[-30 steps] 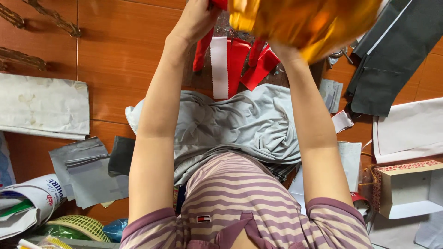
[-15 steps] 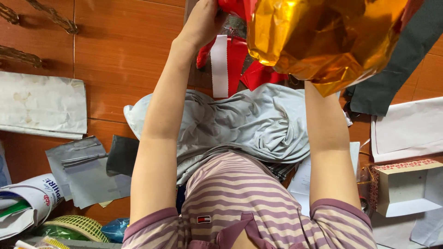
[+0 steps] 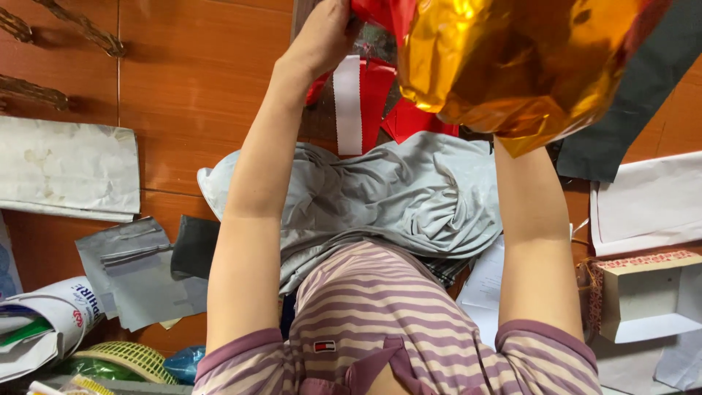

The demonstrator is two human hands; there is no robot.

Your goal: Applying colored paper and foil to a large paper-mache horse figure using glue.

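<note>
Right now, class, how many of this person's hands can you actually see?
1. The left hand is at the top, gripping red foil. The right hand is hidden behind the crumpled gold foil; only its forearm shows.

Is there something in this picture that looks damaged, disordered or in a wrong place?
Nothing looks broken or spilled. The floor is cluttered: grey plastic mailers, a crumpled white bag and an open cardboard box lie scattered. The gold foil held up by the left hand is heavily creased.
</note>
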